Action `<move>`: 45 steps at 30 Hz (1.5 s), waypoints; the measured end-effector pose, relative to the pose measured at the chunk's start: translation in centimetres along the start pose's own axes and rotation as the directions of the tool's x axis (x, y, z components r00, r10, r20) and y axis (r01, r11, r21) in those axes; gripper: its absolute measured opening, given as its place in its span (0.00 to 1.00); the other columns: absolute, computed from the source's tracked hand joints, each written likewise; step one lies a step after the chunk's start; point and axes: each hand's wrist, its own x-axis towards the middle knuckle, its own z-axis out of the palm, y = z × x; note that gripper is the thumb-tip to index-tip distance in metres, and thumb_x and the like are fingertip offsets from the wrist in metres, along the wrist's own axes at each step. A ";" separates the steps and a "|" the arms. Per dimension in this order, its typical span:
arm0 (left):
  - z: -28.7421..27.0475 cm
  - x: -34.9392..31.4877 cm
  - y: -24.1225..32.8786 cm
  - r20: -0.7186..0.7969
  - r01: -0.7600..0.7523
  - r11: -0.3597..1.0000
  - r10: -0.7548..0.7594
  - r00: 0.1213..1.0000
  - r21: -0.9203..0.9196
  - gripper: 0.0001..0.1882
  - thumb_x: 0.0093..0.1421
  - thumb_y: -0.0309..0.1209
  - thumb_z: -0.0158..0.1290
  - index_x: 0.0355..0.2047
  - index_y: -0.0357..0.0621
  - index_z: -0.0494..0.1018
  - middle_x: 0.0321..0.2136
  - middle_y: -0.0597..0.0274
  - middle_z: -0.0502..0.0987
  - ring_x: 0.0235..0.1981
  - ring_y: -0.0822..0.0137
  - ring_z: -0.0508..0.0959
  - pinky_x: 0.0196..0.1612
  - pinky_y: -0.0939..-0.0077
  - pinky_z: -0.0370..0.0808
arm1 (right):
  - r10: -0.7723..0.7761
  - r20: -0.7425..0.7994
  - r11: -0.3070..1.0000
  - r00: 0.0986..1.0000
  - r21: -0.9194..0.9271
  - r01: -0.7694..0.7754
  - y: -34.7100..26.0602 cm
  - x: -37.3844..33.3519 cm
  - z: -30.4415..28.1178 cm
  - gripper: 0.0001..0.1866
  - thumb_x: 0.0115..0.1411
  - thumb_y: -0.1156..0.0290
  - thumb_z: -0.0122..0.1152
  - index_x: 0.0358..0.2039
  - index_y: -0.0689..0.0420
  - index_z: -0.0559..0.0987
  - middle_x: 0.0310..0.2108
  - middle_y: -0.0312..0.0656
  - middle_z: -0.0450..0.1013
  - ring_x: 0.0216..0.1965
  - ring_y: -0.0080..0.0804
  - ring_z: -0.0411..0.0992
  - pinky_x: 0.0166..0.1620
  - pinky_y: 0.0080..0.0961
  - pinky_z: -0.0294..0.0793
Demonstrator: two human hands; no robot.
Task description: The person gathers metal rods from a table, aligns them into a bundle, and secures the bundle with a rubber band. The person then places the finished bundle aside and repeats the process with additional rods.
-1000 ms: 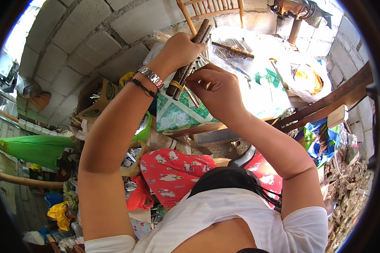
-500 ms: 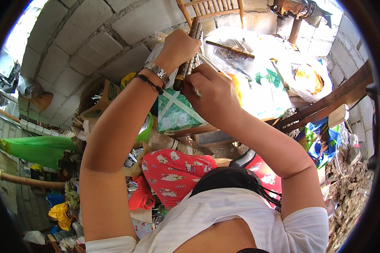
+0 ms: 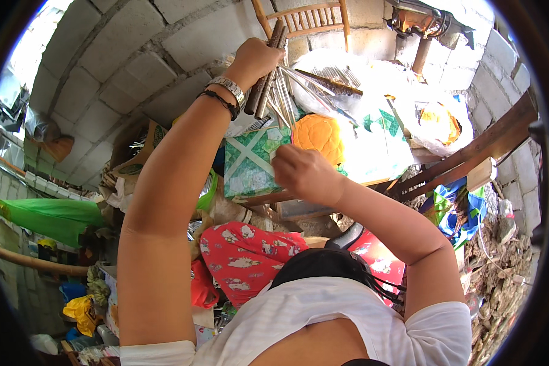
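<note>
My left hand (image 3: 257,63), with a metal watch and a dark bracelet at its wrist, is closed round dark brown rods (image 3: 267,93) at the far side of the table. Thin pale sticks (image 3: 280,97) fan out beside and below the rods toward the tabletop. My right hand (image 3: 308,174) is closed over the table's near edge, apart from the rods. Whatever its fingers may hold is hidden. A round orange quilted cloth (image 3: 318,135) lies just beyond it on the green and white table (image 3: 250,160).
A clear plastic bag with thin sticks (image 3: 335,74) under a dark brown bar lies at the back. A wooden chair (image 3: 311,25) stands by the block wall. To the right are a bag with orange contents (image 3: 442,125) and a wooden beam (image 3: 470,149). An open cardboard box (image 3: 137,152) is at left.
My right hand has drawn back toward me, away from the rods, and uncovered the orange cloth. The dark rods have spread apart and the pale sticks fan out. My left hand keeps its grip.
</note>
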 end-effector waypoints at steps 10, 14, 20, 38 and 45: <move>-2.6 -1.4 -0.2 0.079 -0.106 0.989 0.098 0.992 0.106 0.25 0.56 0.46 0.60 0.35 0.30 0.79 0.23 0.50 0.79 0.25 0.59 0.78 0.33 0.66 0.74 | 0.452 0.225 0.864 0.863 -0.350 -0.361 9.4 -8.1 2.9 0.06 0.52 0.72 0.60 0.24 0.58 0.74 0.28 0.42 0.69 0.31 0.41 0.74 0.28 0.32 0.75; -4.2 -1.8 0.2 0.189 -0.203 0.954 0.162 0.969 0.222 0.26 0.56 0.48 0.61 0.40 0.32 0.79 0.25 0.54 0.80 0.25 0.68 0.77 0.33 0.71 0.72 | 0.386 -0.121 0.910 0.915 -0.114 -0.399 9.1 -4.7 -0.4 0.12 0.50 0.69 0.70 0.22 0.57 0.74 0.25 0.41 0.70 0.23 0.44 0.72 0.26 0.35 0.72; -5.0 -2.7 1.0 0.289 -0.343 0.926 0.288 0.913 0.158 0.25 0.58 0.47 0.60 0.40 0.34 0.79 0.26 0.57 0.80 0.26 0.73 0.77 0.31 0.74 0.72 | 0.838 -0.046 0.396 0.544 0.737 -0.548 12.8 4.8 -7.2 0.18 0.63 0.66 0.61 0.49 0.65 0.77 0.30 0.37 0.75 0.27 0.20 0.71 0.26 0.19 0.71; -7.7 -2.9 -0.5 0.279 -0.331 0.942 0.305 0.911 0.051 0.23 0.52 0.46 0.66 0.42 0.42 0.82 0.29 0.60 0.82 0.28 0.72 0.76 0.38 0.76 0.72 | 0.841 0.100 0.121 0.532 0.923 -0.365 21.8 2.3 -14.8 0.12 0.62 0.71 0.60 0.43 0.66 0.78 0.33 0.40 0.76 0.34 0.25 0.75 0.42 0.21 0.78; -10.9 -3.5 -2.2 0.310 -0.351 0.917 0.283 0.908 0.192 0.22 0.56 0.42 0.63 0.46 0.41 0.79 0.34 0.63 0.82 0.35 0.76 0.78 0.44 0.78 0.72 | 0.961 0.032 0.063 0.276 0.942 -0.331 23.9 -6.0 -19.9 0.13 0.64 0.77 0.55 0.45 0.74 0.72 0.42 0.53 0.72 0.44 0.40 0.75 0.55 0.28 0.77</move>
